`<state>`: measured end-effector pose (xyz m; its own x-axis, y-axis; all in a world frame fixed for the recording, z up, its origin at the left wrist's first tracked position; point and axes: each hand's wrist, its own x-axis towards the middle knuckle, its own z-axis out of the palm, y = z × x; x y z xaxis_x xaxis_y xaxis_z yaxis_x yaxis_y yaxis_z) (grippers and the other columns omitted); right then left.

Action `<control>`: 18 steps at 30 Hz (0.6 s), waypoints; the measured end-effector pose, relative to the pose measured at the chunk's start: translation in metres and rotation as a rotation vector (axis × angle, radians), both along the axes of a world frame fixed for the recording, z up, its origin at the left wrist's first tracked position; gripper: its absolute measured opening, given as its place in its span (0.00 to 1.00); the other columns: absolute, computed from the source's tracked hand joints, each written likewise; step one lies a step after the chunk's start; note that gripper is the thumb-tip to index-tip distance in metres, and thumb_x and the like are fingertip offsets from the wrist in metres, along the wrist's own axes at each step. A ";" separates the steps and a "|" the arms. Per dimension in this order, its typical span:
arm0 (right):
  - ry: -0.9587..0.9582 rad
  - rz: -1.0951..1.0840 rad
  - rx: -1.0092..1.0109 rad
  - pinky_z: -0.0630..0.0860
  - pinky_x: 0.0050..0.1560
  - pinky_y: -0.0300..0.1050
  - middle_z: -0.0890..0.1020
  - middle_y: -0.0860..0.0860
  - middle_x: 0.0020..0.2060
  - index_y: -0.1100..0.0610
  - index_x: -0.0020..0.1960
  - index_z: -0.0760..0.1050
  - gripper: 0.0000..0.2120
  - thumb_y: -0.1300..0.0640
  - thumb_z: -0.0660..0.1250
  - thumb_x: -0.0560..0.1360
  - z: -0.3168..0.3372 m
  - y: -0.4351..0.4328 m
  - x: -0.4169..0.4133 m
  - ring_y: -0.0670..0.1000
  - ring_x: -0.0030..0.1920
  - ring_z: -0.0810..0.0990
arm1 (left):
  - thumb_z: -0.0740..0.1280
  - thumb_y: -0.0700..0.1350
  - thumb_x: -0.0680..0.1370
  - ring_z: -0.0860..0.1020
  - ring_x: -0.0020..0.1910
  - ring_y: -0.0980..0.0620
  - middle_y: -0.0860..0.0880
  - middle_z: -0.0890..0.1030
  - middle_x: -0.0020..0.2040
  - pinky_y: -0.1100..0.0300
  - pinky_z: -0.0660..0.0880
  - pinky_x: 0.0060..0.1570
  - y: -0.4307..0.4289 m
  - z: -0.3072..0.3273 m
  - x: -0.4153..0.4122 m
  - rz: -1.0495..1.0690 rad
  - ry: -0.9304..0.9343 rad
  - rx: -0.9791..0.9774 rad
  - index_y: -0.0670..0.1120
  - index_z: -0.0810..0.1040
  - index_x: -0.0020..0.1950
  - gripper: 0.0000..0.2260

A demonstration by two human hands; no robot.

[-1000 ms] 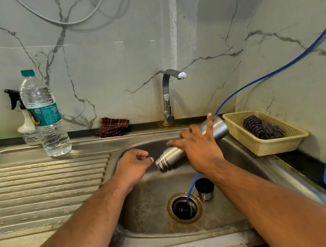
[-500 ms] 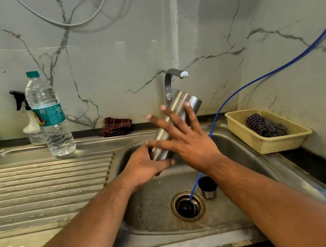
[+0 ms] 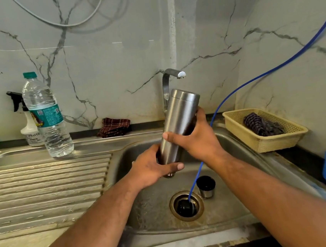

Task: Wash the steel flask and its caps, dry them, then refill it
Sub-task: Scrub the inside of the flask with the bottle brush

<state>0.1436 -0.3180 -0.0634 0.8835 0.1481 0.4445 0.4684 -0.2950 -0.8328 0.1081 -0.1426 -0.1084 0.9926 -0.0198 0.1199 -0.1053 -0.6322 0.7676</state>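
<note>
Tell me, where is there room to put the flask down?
The ribbed draining board in front of the water bottle lies bare for the flask, though wet. The basin floor left of the drain is free too. It is crowded right of the drain: a cap and the blue hose. The basket already holds a cloth.

Your tall cylindrical steel flask (image 3: pixel 180 121) has a brushed, satin sheen. The grey stainless-steel sink (image 3: pixel 240 155) looks dull and wet. The clear plastic water bottle (image 3: pixel 47 119) is glossy; the beige plastic mesh basket (image 3: pixel 264 142) matt; the maroon checked cloth (image 3: pixel 114 126) soft-woven.
</note>
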 end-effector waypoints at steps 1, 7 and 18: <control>-0.059 -0.021 -0.016 0.79 0.53 0.38 0.79 0.41 0.57 0.47 0.75 0.57 0.48 0.45 0.83 0.65 0.002 -0.001 0.000 0.44 0.56 0.80 | 0.78 0.71 0.61 0.77 0.65 0.55 0.58 0.80 0.64 0.46 0.72 0.71 0.002 0.001 0.001 -0.007 -0.004 -0.013 0.56 0.72 0.72 0.44; -0.140 0.075 -0.384 0.80 0.59 0.47 0.81 0.43 0.59 0.45 0.72 0.64 0.44 0.48 0.84 0.64 -0.005 -0.003 0.001 0.46 0.57 0.81 | 0.71 0.68 0.69 0.79 0.60 0.56 0.55 0.81 0.59 0.65 0.75 0.54 0.018 0.007 -0.005 0.102 -0.001 -0.197 0.49 0.76 0.67 0.33; -0.561 0.276 -0.828 0.62 0.76 0.59 0.73 0.41 0.72 0.39 0.74 0.66 0.38 0.54 0.78 0.69 -0.009 -0.004 0.011 0.48 0.75 0.66 | 0.61 0.75 0.71 0.79 0.63 0.29 0.29 0.79 0.64 0.33 0.78 0.57 0.024 0.025 -0.016 -0.050 0.678 -1.106 0.40 0.71 0.72 0.44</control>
<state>0.1548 -0.3222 -0.0722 0.4699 0.7606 0.4480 0.8646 -0.4990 -0.0597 0.0926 -0.1184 -0.0835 0.8626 -0.2721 -0.4264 0.5023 0.3608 0.7858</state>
